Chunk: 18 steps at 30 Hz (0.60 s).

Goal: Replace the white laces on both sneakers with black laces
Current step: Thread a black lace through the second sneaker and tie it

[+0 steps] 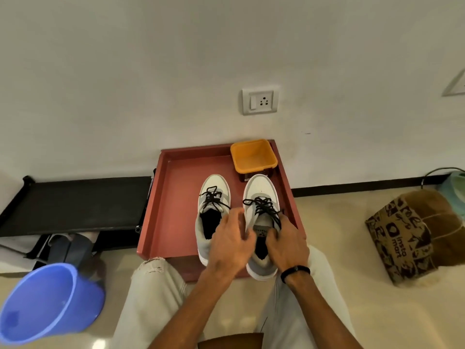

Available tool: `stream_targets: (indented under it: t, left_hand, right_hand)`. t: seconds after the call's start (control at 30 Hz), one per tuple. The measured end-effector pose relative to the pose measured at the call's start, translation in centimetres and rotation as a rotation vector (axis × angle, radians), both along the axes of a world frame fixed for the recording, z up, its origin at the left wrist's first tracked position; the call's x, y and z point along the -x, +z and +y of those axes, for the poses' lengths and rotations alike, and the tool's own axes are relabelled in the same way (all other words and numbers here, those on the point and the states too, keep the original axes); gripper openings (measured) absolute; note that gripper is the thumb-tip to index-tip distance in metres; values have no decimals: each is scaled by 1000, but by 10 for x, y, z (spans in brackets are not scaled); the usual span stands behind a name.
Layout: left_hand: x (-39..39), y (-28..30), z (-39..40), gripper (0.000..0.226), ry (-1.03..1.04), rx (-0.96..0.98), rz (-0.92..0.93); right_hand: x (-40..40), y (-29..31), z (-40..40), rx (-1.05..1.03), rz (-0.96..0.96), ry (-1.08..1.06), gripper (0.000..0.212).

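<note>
On the floor by a white wall sits our red tray, with both sneakers side by side. Our left hand hovers with loose fingers between the left sneaker and right sneaker. Our right hand pinches the black lace.

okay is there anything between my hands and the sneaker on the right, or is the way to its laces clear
Nothing visible is in the way. Both the left hand and the right hand are already at the right sneaker, by its tongue and black laces. The orange container sits beyond the toe.
</note>
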<state>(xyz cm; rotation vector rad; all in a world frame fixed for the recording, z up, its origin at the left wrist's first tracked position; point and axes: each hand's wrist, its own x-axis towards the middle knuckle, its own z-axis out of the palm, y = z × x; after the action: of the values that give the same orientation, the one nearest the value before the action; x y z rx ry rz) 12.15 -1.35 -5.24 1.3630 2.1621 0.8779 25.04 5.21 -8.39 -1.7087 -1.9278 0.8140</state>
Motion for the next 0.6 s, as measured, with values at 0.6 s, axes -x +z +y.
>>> stream_targets:
  t: [0.6]
  left_hand:
    - [15,-15,42,35,104,272,-41]
  right_hand:
    - [-8,-8,51,115,156,49,29]
